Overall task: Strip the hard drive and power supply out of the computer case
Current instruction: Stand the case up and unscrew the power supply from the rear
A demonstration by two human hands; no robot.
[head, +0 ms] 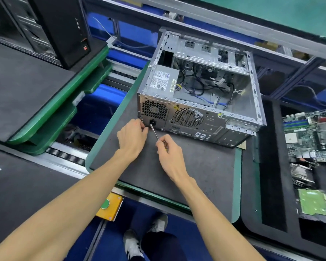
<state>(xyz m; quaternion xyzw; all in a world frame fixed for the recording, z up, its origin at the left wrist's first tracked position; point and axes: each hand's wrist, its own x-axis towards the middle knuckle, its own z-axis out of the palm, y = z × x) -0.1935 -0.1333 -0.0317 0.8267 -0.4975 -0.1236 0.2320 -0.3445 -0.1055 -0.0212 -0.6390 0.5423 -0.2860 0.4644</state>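
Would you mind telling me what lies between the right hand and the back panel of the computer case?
In the head view, only the screwdriver's thin metal shaft spans it, running from the right hand up to the computer case near the power socket, over bare dark mat.

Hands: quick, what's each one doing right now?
Left hand: fingers curled at the case's rear corner; whether it grips anything cannot be told.
Right hand: holds a screwdriver, tip by the power socket.

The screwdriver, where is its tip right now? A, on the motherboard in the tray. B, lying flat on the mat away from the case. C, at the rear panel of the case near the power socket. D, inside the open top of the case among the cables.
C: the right hand holds the screwdriver, its tip by the power socket on the computer case rear panel.
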